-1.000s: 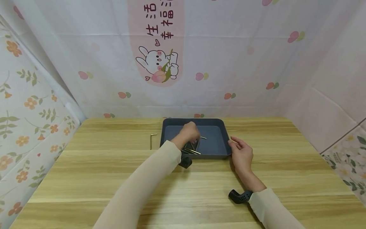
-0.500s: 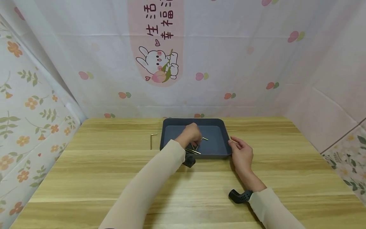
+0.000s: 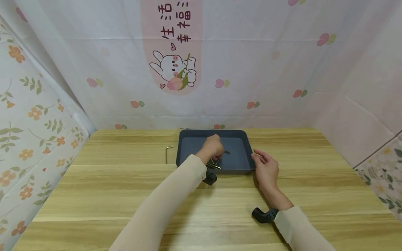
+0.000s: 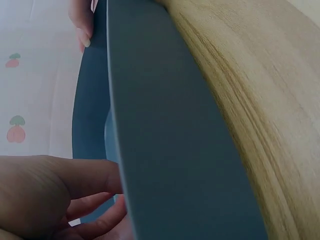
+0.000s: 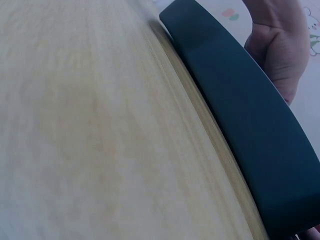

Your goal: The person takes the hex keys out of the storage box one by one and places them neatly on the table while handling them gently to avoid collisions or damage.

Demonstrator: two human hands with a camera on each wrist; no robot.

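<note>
A dark blue-grey tray (image 3: 235,153) stands on the wooden table. My left hand (image 3: 213,146) reaches down into it with curled fingers; a small hex key (image 3: 226,152) sticks out beside the fingers, the grip itself hidden in the head view. More brass-coloured hex keys (image 3: 215,166) lie below that hand at the tray's near left. In the left wrist view, the near tray wall (image 4: 165,125) covers my left fingertips. My right hand (image 3: 266,170) is at the tray's right front corner, pinching a thin brass-coloured hex key (image 3: 258,154) between thumb and fingers.
One L-shaped hex key (image 3: 167,154) lies on the table (image 3: 125,195) left of the tray. A patterned cloth (image 3: 238,69) hangs behind the table's far edge, with floral cloth on both sides. Black wrist cameras (image 3: 265,215) are strapped to both wrists.
My left hand has shifted slightly to the right inside the tray, and the small hex key beside its fingers has moved right too. My right hand has stayed in place.
</note>
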